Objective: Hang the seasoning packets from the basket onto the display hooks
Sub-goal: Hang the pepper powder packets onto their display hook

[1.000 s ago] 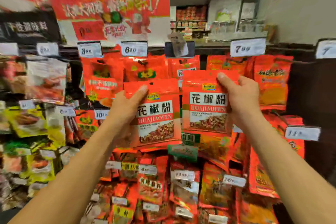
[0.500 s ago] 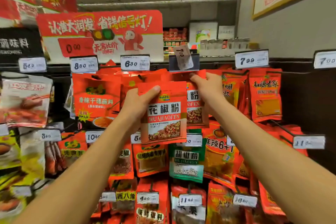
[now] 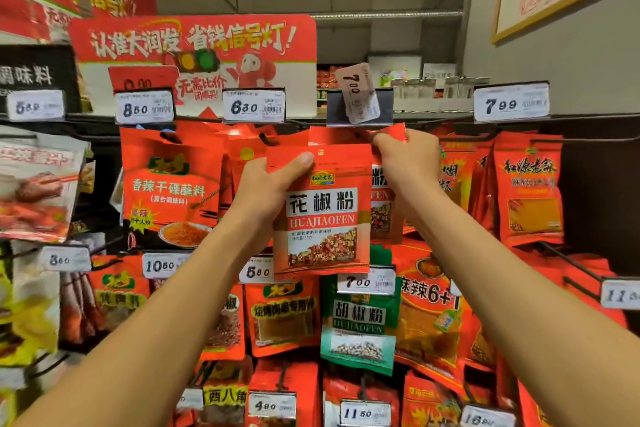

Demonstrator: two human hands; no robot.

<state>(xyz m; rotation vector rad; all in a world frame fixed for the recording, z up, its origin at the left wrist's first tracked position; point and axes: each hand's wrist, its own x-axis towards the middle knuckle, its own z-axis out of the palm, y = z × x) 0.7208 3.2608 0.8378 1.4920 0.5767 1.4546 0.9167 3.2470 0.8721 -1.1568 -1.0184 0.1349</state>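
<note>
In the middle of the frame the left hand (image 3: 268,191) grips a glossy red foil seasoning packet printed HUAJIAOFEN (image 3: 323,215) by its upper left corner, thumb across the front, holding it upright in front of the rack. Just to its right and slightly higher, the right hand (image 3: 410,163) pinches the top edge of a second red HUAJIAOFEN packet (image 3: 384,211), partly hidden behind the first, raised to the black wire display hook (image 3: 356,133) under the tilted white 7.00 price tag (image 3: 358,94); whether its hole is on the hook cannot be told. A green foil HUJIAOFEN packet (image 3: 358,326) hangs below, centre. A red promotional sign with a traffic light (image 3: 194,48) stands at upper left.
</note>
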